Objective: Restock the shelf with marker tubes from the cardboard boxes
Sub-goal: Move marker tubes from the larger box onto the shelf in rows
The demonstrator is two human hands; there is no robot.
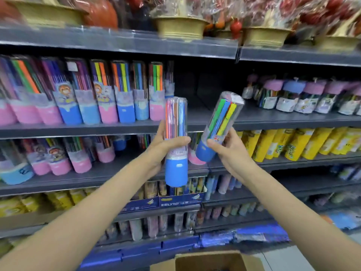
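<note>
- Shop shelf (214,116): bare gap right of the stocked row.
- Left hand (164,147) grips upright marker tube (176,141); right hand (228,149) grips tilted tube (220,124).
- Step: placing. Next: stand both in the gap.

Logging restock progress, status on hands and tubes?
Left hand grips upright tube. Right hand grips tilted tube. Shelf gap ahead, nothing blocking.

Two marker tubes (176,141) before shelf (117,128), box (211,261) below

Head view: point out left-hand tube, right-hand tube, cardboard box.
left-hand tube (176,169): head view, blue base.
right-hand tube (224,116): head view, clear upper body.
cardboard box (207,260): head view, top edge.
</note>
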